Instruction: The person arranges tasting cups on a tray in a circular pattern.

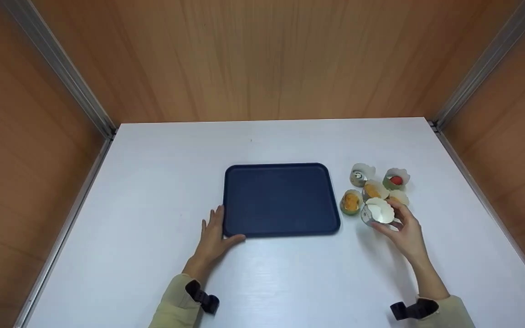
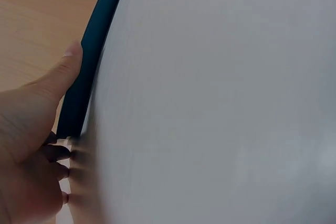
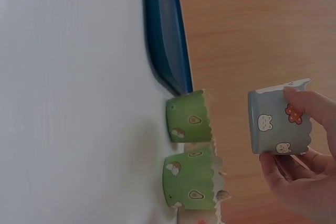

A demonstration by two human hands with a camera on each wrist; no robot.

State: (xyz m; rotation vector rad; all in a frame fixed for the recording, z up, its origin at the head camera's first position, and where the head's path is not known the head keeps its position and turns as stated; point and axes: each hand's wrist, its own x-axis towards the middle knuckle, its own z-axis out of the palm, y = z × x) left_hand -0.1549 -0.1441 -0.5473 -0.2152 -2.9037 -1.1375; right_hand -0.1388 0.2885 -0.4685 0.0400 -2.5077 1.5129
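My right hand [image 1: 407, 232] pinches a blue-grey paper cupcake cup [image 3: 278, 119] between thumb and fingers. This cup has a scalloped white rim and printed bears; in the right wrist view it is raised off the table. No contents are visible inside it from the head view. A dark blue tray [image 1: 280, 200] lies flat in the middle of the table, with nothing on it. At its near left corner, my left hand [image 1: 214, 239] touches it, fingers stretched along the left side and thumb along the front edge. The left wrist view shows the thumb against the tray's rim [image 2: 93, 56].
Several more paper cups cluster right of the tray. A green one [image 1: 351, 202] holds something orange, another [image 1: 397, 178] a red item, and one [image 1: 362, 174] a small silvery item. Wooden walls [image 1: 262, 59] enclose the white table [image 1: 162, 182] at the back and sides.
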